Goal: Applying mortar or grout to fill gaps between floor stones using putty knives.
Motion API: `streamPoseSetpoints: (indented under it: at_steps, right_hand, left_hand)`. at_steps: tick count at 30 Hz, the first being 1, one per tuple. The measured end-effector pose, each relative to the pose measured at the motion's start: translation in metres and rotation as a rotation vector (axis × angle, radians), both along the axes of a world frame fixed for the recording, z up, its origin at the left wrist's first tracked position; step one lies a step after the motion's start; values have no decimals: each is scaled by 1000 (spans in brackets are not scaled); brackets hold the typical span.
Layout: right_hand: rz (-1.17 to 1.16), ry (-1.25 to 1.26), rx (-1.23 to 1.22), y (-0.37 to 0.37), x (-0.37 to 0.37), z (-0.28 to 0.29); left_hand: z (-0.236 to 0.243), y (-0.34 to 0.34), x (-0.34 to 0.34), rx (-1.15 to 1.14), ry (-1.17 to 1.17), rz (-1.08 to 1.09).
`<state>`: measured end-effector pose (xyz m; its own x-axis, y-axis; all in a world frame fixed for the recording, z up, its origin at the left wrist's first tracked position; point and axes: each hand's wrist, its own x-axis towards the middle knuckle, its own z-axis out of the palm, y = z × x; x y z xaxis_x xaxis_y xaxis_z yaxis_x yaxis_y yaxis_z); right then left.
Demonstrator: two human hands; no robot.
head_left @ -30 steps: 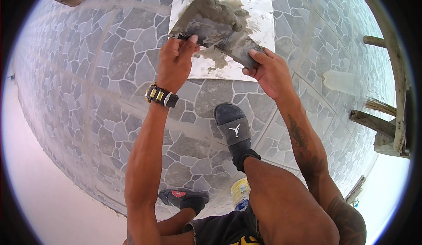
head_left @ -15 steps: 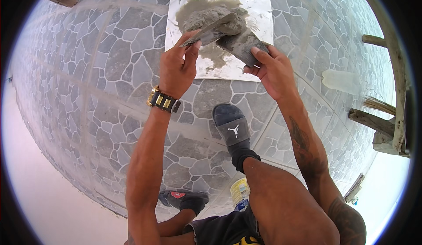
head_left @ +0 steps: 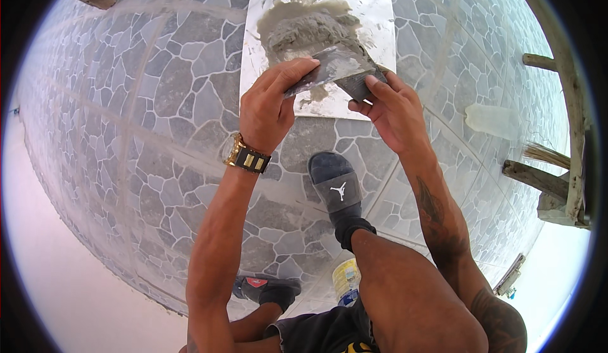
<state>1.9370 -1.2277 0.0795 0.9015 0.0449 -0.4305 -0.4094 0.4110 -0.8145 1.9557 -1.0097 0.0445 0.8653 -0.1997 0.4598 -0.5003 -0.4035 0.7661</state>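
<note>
My left hand (head_left: 269,103), with a watch on its wrist, grips a thin, flat scraper-like sheet (head_left: 329,68) smeared with wet grey mortar. My right hand (head_left: 398,112) is closed on a dark grey rectangular plate (head_left: 362,87), thumb on top and fingers beneath. The sheet's far end overlaps or touches the plate; I cannot tell which. Both are held above a white board (head_left: 253,93) lying on the floor. On that board a heap of grey mortar (head_left: 310,29) sits in a wet smear, partly hidden by the sheet and my left hand.
Stone-patterned floor (head_left: 183,100) surrounds the board. A pale translucent bottle (head_left: 491,120) lies at the right, near wooden pieces (head_left: 535,179) and bristles (head_left: 548,155). A yellow-labelled container (head_left: 346,280) stands by my leg. My sandalled foot (head_left: 334,179) is just below the board.
My left hand has moved slightly right and turned, bringing the sheet's smeared flat face into view over the dark plate. The right hand has barely moved.
</note>
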Motion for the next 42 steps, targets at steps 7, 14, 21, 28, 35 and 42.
streamPoseSetpoints:
  at_steps: [7,14,21,28,35,42]
  right_hand:
    - [5,-29,111,1,-1,2]
    - [10,-45,191,-7,-8,-4]
    - [33,-9,221,-13,-16,-1]
    - [49,-1,269,-15,-20,-4]
    - [53,-1,250,-13,-22,0]
    - [74,0,263,-15,-19,-4]
  left_hand:
    - [1,2,5,56,-74,-14]
    - [5,6,6,164,-90,-74]
    - [3,12,10,242,-113,-69]
    - [-1,19,15,282,-150,-96]
    - [-6,28,18,317,-152,-82]
    - [-17,36,20,374,-138,-13]
